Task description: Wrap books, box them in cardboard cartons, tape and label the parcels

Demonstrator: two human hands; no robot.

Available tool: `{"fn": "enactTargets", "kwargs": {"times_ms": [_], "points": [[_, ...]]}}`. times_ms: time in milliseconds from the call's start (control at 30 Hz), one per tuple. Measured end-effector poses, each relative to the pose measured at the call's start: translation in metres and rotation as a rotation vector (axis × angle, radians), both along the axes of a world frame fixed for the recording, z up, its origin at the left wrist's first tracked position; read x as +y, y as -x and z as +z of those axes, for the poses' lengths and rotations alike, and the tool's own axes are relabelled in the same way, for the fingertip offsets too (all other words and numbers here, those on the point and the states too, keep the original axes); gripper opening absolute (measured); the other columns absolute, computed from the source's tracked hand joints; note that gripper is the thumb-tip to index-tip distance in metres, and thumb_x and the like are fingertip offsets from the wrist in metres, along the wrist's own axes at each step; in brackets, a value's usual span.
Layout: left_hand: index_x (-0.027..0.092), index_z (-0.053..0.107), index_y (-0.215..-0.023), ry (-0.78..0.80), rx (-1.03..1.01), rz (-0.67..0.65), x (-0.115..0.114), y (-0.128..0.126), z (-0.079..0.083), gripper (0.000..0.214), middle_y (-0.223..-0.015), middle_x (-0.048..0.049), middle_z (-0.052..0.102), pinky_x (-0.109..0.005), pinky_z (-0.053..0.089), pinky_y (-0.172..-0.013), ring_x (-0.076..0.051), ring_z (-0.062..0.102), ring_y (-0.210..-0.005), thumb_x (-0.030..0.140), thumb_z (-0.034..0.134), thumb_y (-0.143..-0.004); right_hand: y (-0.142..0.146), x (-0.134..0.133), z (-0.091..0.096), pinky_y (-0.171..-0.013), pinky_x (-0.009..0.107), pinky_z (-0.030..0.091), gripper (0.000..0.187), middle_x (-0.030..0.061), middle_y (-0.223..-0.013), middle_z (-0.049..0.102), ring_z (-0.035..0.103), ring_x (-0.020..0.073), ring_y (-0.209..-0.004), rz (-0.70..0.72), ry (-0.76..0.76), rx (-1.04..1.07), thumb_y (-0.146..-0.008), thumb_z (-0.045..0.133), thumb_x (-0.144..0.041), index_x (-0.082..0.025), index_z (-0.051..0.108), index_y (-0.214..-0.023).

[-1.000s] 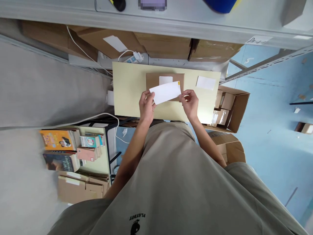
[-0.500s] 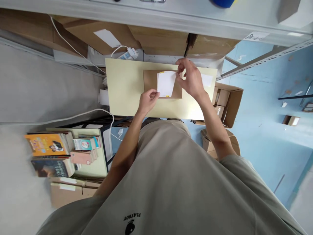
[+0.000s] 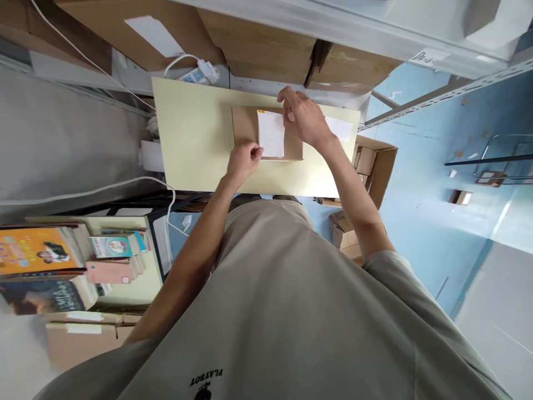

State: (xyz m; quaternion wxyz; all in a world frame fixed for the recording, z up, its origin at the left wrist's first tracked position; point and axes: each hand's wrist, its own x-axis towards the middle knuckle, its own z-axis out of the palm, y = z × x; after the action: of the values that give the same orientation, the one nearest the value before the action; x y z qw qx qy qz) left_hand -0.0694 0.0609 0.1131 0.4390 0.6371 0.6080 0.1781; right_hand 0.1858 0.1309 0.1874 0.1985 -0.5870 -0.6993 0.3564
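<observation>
A white label (image 3: 271,136) with a small yellow mark at its top left corner lies over a flat brown cardboard box (image 3: 246,125). The box rests on a pale yellow tabletop (image 3: 195,139). At the label's lower left corner, my left hand (image 3: 244,162) is closed in a pinch on the edge. My right hand (image 3: 306,118) has its thumb and fingers curled together at the upper right edge, hiding that corner. Right of this hand, a white paper strip (image 3: 338,128) lies on the tabletop.
Behind the table, large cardboard boxes (image 3: 258,50) stand under a grey metal shelf (image 3: 375,44). A power strip (image 3: 200,72) with white cables sits at the back edge. Stacked books (image 3: 37,250) are at left. An open carton (image 3: 383,172) stands right of the table.
The label's right side was raised and curved; it now looks flatter on the box. My right hand stays at its upper right edge, my left hand at the lower left corner. The view has shifted.
</observation>
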Motion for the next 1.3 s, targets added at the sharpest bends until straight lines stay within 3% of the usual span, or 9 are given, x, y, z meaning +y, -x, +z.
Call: {"fn": "enactTargets", "kwargs": {"times_ms": [133,300,433,700,933,1033,1167,1300], "points": [[0.026,0.071,-0.084,0.008,0.009,0.007,0.001,-0.004,-0.001,0.021,-0.09,-0.0105,0.078,-0.044,0.053,-0.106,-0.033,0.074,-0.105,0.035,0.073,-0.102,-0.001,0.012,-0.014,-0.104,0.042,0.055,0.027,-0.0006,-0.093,0.076,0.064,0.0225,-0.112,-0.024,0.02,0.051,-0.107,0.08,-0.054,-0.034,0.062,-0.11],[0.026,0.069,-0.084,0.018,0.027,0.005,-0.002,-0.005,-0.003,0.02,-0.096,-0.0122,0.079,-0.045,0.053,-0.108,-0.034,0.074,-0.107,0.036,0.072,-0.102,-0.002,0.018,-0.023,-0.103,0.04,0.053,0.027,-0.0018,-0.087,0.074,0.063,0.0198,-0.109,-0.03,0.032,0.048,-0.111,0.069,-0.061,-0.035,0.061,-0.107],[0.026,0.067,-0.084,0.026,0.024,0.01,-0.003,-0.006,-0.003,0.019,-0.097,-0.0123,0.078,-0.046,0.053,-0.109,-0.034,0.073,-0.11,0.034,0.073,-0.1,-0.001,0.015,-0.023,-0.103,0.042,0.054,0.018,0.0006,-0.101,0.08,0.066,0.0231,-0.115,-0.004,0.064,-0.069,-0.109,0.074,-0.046,-0.033,0.065,-0.117],[0.027,0.066,-0.082,-0.015,0.037,0.035,-0.006,-0.01,-0.003,0.021,-0.091,-0.0098,0.071,-0.047,0.055,-0.111,-0.034,0.071,-0.106,0.039,0.077,-0.097,0.003,0.02,-0.031,-0.103,0.042,0.054,0.028,0.0014,-0.112,0.082,0.066,0.0238,-0.118,0.015,0.087,-0.135,-0.106,0.074,-0.025,-0.032,0.066,-0.131],[0.027,0.066,-0.083,-0.016,0.066,0.026,-0.006,-0.014,-0.003,0.02,-0.095,-0.0117,0.072,-0.049,0.055,-0.113,-0.035,0.07,-0.108,0.04,0.074,-0.096,0.007,0.025,-0.043,-0.102,0.041,0.053,0.015,-0.0015,-0.101,0.08,0.064,0.0243,-0.117,-0.013,0.086,-0.086,-0.106,0.08,-0.038,-0.036,0.065,-0.108],[0.027,0.064,-0.08,-0.011,0.074,0.055,-0.006,-0.016,0.0,0.02,-0.093,-0.011,0.071,-0.049,0.054,-0.113,-0.034,0.071,-0.108,0.035,0.076,-0.095,0.009,0.027,-0.045,-0.098,0.036,0.05,0.017,-0.0043,-0.099,0.076,0.06,0.0182,-0.109,-0.002,0.091,-0.12,-0.107,0.078,-0.023,-0.032,0.064,-0.109],[0.026,0.062,-0.077,0.012,0.092,0.054,-0.005,-0.018,0.003,0.021,-0.094,-0.0111,0.072,-0.05,0.053,-0.115,-0.034,0.071,-0.106,0.028,0.075,-0.093,0.013,0.03,-0.046,-0.096,0.03,0.044,0.039,-0.0074,-0.1,0.072,0.055,0.0125,-0.101,-0.001,0.123,-0.173,-0.102,0.072,0.005,-0.024,0.062,-0.126],[0.027,0.062,-0.077,0.001,0.083,0.064,-0.004,-0.019,0.003,0.021,-0.091,-0.0099,0.07,-0.048,0.053,-0.115,-0.035,0.07,-0.113,0.023,0.076,-0.092,0.016,0.031,-0.052,-0.1,0.029,0.043,0.02,-0.0089,-0.091,0.069,0.055,0.0102,-0.102,-0.078,0.166,-0.12,-0.114,0.073,-0.01,-0.025,0.061,-0.108]]}}
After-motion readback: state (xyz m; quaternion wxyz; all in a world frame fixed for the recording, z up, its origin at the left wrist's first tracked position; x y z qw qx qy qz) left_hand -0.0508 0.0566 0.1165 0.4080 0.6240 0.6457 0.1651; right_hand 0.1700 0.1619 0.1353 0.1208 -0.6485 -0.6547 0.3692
